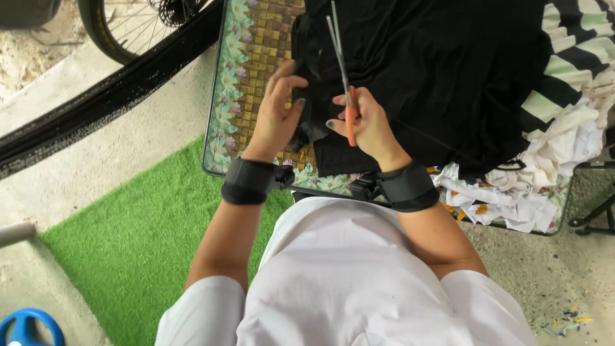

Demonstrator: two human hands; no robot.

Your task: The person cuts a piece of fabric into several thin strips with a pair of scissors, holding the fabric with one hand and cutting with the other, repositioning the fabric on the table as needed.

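A black cloth point(435, 70) lies spread over a small table point(256, 45) with a gold mosaic top and flowered border. My left hand point(277, 109) pinches the cloth's near left edge between thumb and fingers. My right hand point(365, 125) grips the orange handles of a pair of scissors point(341, 57). The long blades are parted and point away from me over the black cloth. Both wrists wear black bands.
A black-and-white striped cloth point(576, 57) and crumpled white fabric point(551, 160) pile up at the table's right side. A bicycle wheel point(128, 32) stands at the top left. Green artificial turf point(128, 237) covers the ground to the left, with a blue toy wheel point(29, 327) in the corner.
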